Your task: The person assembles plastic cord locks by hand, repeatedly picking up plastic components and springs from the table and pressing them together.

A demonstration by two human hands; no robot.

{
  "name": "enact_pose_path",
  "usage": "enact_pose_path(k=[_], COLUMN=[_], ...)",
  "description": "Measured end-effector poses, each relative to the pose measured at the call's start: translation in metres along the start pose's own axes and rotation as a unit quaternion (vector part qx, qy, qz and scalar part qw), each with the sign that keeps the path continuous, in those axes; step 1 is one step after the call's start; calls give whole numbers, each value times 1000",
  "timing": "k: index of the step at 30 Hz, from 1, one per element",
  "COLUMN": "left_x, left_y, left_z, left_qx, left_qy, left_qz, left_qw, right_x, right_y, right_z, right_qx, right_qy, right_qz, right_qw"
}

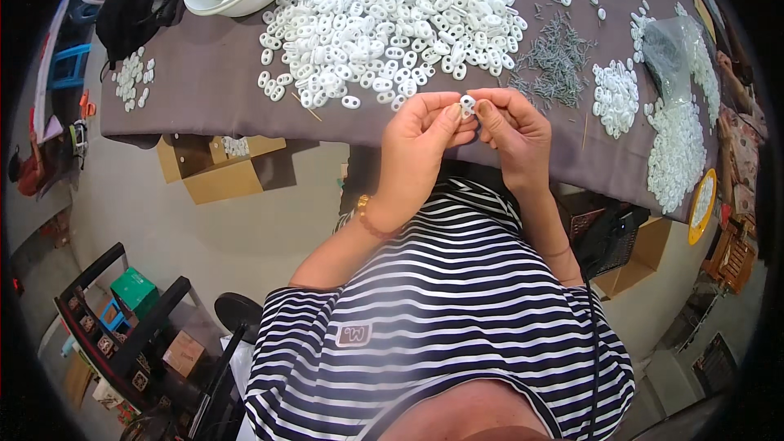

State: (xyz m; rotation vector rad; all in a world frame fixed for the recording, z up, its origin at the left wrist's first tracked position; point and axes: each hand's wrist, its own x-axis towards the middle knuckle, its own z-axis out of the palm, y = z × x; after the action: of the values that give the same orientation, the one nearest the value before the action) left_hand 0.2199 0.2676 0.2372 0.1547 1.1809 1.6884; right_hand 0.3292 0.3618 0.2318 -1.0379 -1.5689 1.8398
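Between my two hands, just over the near edge of the table, is a small white oval plastic piece with two holes (467,103). My left hand (418,147) is closed, its thumb and forefinger pinching the piece from the left. From the right, my right hand (520,137) is closed on the same piece, thumb and forefinger meeting at it. The fingertips hide part of it. Beyond my hands lies a large heap of like white two-holed pieces (392,20). A pile of small grey screw-like pieces (555,61) lies just past my right hand.
A brown cloth covers the table (212,86). At the right are small white pieces (615,98), a clear plastic bag (670,53) and a yellow-rimmed tray (697,229). A white bowl (200,0) and black bag (131,16) stand left. Below is a cardboard box (220,184).
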Motion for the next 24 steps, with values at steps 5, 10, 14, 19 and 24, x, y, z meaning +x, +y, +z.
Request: enact_pose_path(k=[5, 10, 14, 19, 24], left_x=[1, 2, 3, 3, 2], left_y=[-1, -1, 1, 3, -2], left_z=[-3, -3, -5, -6, -7], left_qx=[-5, 4, 5, 3, -17], left_qy=[-16, -39, -45, -41, -54], left_qz=[-8, -8, -14, -13, 28], left_qw=[1000, 999, 999, 999, 998], right_x=[0, 2, 3, 4, 1], right_y=[3, 2, 1, 6, 7], right_z=[-1, -6, -6, -5, -3], right_qx=[-100, -212, -249, -263, -265], right_qy=[-29, -47, -41, -29, -2], right_qz=[-130, -181, -240, -310, -328], right_qw=[986, 959, 937, 913, 907])
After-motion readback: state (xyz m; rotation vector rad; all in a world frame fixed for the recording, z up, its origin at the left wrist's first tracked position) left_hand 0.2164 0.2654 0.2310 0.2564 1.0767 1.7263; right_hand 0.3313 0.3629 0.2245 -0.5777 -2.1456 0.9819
